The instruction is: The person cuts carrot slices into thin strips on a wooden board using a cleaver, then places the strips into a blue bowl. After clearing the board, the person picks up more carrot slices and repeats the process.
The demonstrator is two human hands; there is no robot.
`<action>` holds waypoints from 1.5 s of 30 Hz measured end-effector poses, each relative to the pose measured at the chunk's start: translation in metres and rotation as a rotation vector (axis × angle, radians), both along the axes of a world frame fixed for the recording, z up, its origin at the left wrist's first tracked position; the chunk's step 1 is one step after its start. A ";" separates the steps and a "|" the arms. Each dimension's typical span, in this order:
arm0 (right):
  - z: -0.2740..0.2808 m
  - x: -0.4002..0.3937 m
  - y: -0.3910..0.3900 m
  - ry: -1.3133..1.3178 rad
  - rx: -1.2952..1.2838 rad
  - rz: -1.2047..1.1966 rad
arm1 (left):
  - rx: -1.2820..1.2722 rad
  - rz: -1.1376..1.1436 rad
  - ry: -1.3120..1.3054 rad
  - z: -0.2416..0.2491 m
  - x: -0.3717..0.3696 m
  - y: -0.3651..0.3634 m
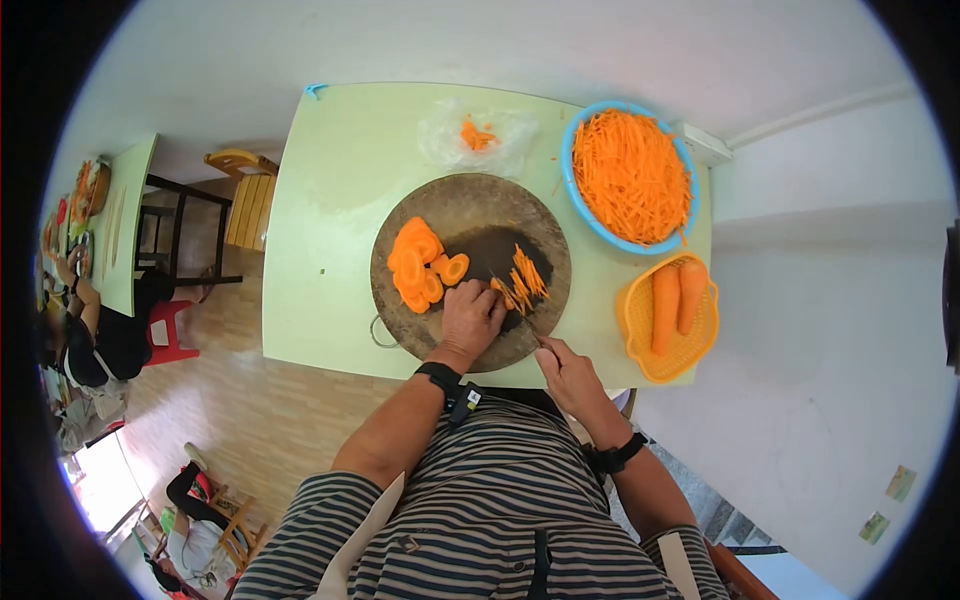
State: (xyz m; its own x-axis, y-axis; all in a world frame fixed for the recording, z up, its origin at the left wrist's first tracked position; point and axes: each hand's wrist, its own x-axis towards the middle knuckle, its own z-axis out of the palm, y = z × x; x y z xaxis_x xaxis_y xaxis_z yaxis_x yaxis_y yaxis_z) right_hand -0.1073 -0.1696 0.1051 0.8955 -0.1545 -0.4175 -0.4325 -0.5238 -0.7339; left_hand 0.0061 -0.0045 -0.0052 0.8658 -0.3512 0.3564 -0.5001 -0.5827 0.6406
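A round wooden cutting board (400, 205) lies on the pale green table. On its left side is a pile of carrot slices (412, 262); on its right, thin carrot strips (528, 278) are spread. My left hand (470, 320) is closed, fingertips bent down onto carrot slices (504, 296) that are mostly hidden under them. My right hand (570, 378) grips the handle of a knife (528, 327), its blade seen nearly edge-on beside my left fingers, close to the strips.
A blue basin (568, 170) heaped with shredded carrot stands at the table's back right. In front of it, a yellow basket (640, 368) holds two whole carrots (664, 308). Behind the board lies a clear plastic bag (512, 140) with carrot bits. Other people sit at far left.
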 end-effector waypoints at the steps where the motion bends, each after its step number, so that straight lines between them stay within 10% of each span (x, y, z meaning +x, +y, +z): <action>1: 0.002 -0.003 0.000 0.043 0.002 0.002 | -0.003 -0.010 0.005 0.000 0.000 0.001; 45: 0.002 -0.009 0.006 0.094 -0.060 0.017 | 0.049 -0.018 0.027 0.002 0.000 0.002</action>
